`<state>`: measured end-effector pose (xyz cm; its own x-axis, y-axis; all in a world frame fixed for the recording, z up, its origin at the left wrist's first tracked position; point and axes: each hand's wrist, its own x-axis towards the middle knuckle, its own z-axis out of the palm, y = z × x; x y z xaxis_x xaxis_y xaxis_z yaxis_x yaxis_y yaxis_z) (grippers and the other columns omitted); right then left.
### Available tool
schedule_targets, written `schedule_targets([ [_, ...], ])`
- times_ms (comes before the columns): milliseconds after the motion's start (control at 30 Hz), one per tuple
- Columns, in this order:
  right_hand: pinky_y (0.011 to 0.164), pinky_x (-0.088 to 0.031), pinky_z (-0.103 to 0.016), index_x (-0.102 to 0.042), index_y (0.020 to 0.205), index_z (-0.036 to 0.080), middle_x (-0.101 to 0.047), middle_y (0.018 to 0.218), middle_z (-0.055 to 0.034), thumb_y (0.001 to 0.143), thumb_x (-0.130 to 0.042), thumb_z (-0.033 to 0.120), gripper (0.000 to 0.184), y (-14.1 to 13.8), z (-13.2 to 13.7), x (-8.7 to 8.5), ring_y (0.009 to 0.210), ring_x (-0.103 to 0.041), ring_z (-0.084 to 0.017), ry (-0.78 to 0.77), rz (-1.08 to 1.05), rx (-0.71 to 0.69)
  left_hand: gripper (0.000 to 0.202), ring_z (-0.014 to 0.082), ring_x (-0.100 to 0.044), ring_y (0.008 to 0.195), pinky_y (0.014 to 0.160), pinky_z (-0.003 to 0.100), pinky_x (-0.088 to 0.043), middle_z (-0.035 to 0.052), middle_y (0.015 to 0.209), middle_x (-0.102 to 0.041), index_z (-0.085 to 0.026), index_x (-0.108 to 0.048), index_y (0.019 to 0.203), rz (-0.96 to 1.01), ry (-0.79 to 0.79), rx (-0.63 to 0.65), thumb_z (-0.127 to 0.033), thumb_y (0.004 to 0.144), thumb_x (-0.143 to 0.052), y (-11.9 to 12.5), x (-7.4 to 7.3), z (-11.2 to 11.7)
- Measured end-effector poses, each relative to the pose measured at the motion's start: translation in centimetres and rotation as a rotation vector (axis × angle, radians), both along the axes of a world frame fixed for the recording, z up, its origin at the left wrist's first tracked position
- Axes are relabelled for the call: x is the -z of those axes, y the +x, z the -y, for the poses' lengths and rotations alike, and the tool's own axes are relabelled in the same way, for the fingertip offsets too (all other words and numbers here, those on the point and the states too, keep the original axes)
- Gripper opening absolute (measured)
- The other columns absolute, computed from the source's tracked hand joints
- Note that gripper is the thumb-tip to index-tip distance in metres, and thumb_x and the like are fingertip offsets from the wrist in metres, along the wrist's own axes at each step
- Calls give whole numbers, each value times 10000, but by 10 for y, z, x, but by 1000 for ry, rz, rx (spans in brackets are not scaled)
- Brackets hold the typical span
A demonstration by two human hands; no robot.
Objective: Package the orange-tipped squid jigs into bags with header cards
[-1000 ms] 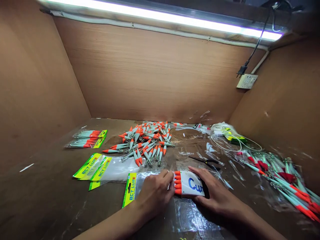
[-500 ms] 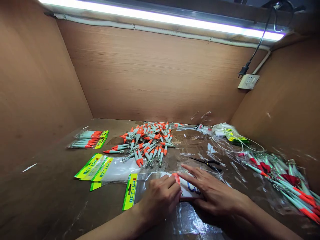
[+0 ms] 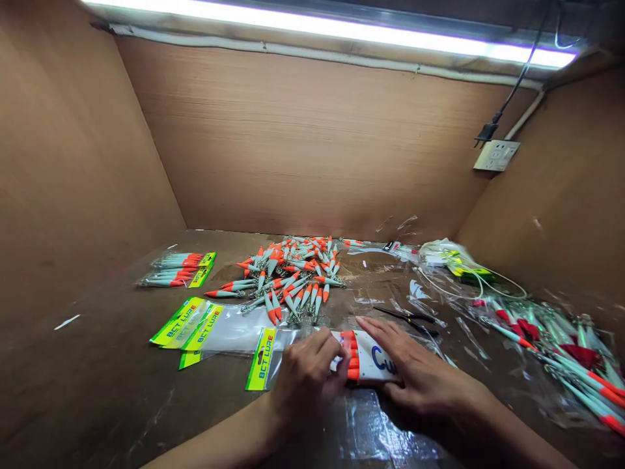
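On my left lies a filled BCT LURE packet [image 3: 176,268], then flat clear bags [image 3: 234,326] with yellow header cards. Next comes the header-card bag [image 3: 260,359] beside my left hand [image 3: 310,365]; its film looks thin and probably slippery, so I'd hold it by the card. My left fingers are curled and blurred beside the orange lure tips [image 3: 352,356]; what they pinch, I cannot tell. The tips poke in a row from the blue-lettered white sleeve [image 3: 366,355], low over the bench between my hands. It seems light, fairly stiff, best taken by its long edges. My right hand [image 3: 420,371] spans it, fingers extended; whether it grips or merely steadies, I cannot tell.
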<state>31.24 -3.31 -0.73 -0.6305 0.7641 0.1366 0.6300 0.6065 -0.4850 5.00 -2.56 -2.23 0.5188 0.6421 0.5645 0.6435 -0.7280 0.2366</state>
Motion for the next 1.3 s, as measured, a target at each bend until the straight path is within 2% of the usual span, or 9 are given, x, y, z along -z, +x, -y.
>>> schedule_targets([
  [67, 1216, -222, -506, -141, 1600, 278, -268, 1622, -64, 715, -607, 157, 1007, 0, 2, 0, 1467, -277, -309, -2, -5, 10, 96, 164, -603, 715, 617, 290, -418, 16, 817, -614, -214, -539, 848, 12, -58, -21, -159, 923, -515, 2, 5, -3],
  [167, 1217, -211, -508, -158, 1597, 297, -258, 1629, -55, 729, -613, 159, 989, -4, 4, -4, 1468, -274, -313, -18, 5, -9, 87, 174, -607, 745, 646, 295, -434, 19, 827, -618, -212, -530, 857, -54, -75, 95, -150, 913, -510, 7, 12, -2],
  [333, 1171, -288, -522, -390, 1509, 396, -312, 1608, -16, 756, -634, 156, 827, -9, 6, -12, 1418, -352, -326, -40, 29, -39, 80, 207, -606, 872, 760, 320, -467, 43, 909, -641, -210, -553, 885, -106, -172, 292, -270, 936, -570, 11, 4, 2],
  [533, 1151, -319, -541, -550, 1405, 379, -373, 1571, -42, 823, -690, 254, 612, 6, 1, -8, 1412, -376, -324, -80, -11, -23, 553, 273, -508, 1226, 1036, 417, -430, 94, 1307, -554, -258, -470, 1344, -90, -393, 214, -433, 867, -689, -19, -21, -25],
  [667, 1145, -329, -550, -610, 1353, 355, -393, 1561, -67, 839, -726, 319, 529, 16, -5, -3, 1412, -389, -326, -125, -66, 9, 690, 301, -489, 1274, 1080, 453, -407, 99, 1372, -532, -288, -465, 1404, -182, -426, 271, -425, 797, -761, -31, -21, -36],
  [800, 1135, -347, -536, -651, 1308, 322, -436, 1529, -88, 837, -742, 348, 480, 20, -9, -2, 1395, -417, -317, -122, -140, -7, 742, 326, -421, 1350, 1138, 498, -339, 90, 1376, -547, -300, -466, 1415, -193, -347, 252, -437, 762, -791, -27, -23, -31],
  [933, 1130, -350, -537, -663, 1294, 315, -451, 1516, -92, 842, -735, 412, 468, 22, -8, -4, 1392, -421, -325, -110, -199, -20, 820, 328, -429, 1342, 1133, 489, -337, 84, 1389, -541, -302, -444, 1433, -204, -319, 272, -470, 724, -821, -22, -26, -23],
  [1133, 1121, -361, -516, -658, 1304, 299, -482, 1490, -107, 845, -718, 502, 506, 29, -10, -5, 1369, -451, -323, -170, -211, -54, 797, 301, -561, 1119, 965, 429, -445, 72, 1261, -608, -307, -462, 1419, -268, -380, 254, -454, 726, -827, -16, -19, -18],
  [1300, 1132, -354, -508, -593, 1372, 295, -484, 1490, -100, 862, -699, 517, 567, 35, -13, -4, 1385, -437, -306, -248, -237, -62, 750, 301, -540, 1179, 974, 401, -447, 69, 1292, -590, -307, -480, 1398, -200, -508, 263, -534, 752, -788, -19, -24, -16],
])
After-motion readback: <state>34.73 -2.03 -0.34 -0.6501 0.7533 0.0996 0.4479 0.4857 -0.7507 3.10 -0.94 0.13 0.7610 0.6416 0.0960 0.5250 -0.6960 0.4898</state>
